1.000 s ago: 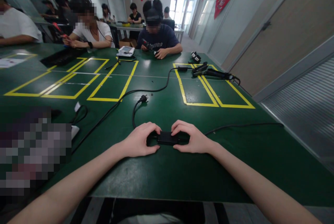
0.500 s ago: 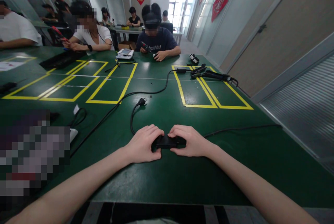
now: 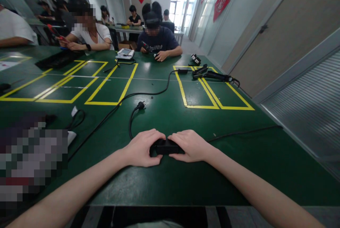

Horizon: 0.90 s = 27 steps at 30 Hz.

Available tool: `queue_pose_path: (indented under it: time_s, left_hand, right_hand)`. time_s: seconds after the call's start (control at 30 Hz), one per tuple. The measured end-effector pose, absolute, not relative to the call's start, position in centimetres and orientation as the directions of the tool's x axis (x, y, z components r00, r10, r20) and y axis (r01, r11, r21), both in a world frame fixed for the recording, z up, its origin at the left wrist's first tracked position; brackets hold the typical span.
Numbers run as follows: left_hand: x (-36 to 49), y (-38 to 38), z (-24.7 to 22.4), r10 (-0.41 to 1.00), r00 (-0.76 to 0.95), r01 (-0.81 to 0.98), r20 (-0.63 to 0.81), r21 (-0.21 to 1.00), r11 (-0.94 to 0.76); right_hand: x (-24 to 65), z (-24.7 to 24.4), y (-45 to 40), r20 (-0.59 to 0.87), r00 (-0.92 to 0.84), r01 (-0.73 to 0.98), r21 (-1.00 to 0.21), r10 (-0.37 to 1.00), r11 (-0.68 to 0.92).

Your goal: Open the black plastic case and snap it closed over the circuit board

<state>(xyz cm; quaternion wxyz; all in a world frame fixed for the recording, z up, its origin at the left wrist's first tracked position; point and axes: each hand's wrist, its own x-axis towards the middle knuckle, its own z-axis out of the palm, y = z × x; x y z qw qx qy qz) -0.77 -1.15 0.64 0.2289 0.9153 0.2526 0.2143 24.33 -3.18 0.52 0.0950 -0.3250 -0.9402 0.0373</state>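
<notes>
A black power adapter lies between my hands, low over the green table, its long side toward me. My left hand is closed around its left end, thumb in front and fingers behind. My right hand grips the right end the same way, covering part of it. From behind my left hand a black cord curves away to a mains plug lying on the table. A thin black cable runs off to the right from behind my right hand. Both cable ends at the adapter are hidden by my fingers.
A long black cable crosses the green table to a small black box. Yellow tape marks rectangles. Black devices lie at back right, a white device at back centre. Blurred-out items are at left; people sit opposite.
The view has shifted slightly. The adapter now shows more of its front side, and my right fingers have slid further over its right end. Both hands still hold it.
</notes>
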Motion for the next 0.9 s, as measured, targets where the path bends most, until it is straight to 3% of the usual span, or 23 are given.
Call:
queue_pose_path:
  time_s: [0.3, 0.43, 0.67, 0.9]
  left_hand:
    - [-0.84, -1.20, 0.85, 0.517, 0.839, 0.413, 0.166, 0.424, -0.806]
    - [-0.97, -1.35, 1.26, 0.493, 0.861, 0.410, 0.127, 0.399, -0.820]
    - [-1.04, -1.20, 0.92, 0.466, 0.864, 0.382, 0.192, 0.354, -0.854]
    - [-0.69, -1.47, 0.91, 0.471, 0.870, 0.407, 0.148, 0.322, -0.854]
  right_hand:
    - [24.66, 0.97, -3.16, 0.090, -0.766, 0.596, -0.274, 0.637, 0.755]
    - [24.71, 0.99, -3.34, 0.136, -0.777, 0.553, -0.317, 0.614, 0.770]
    - [24.66, 0.78, -3.44, 0.196, -0.784, 0.533, -0.273, 0.589, 0.801]
    - [24.66, 0.79, -3.48, 0.257, -0.792, 0.527, -0.168, 0.553, 0.833]
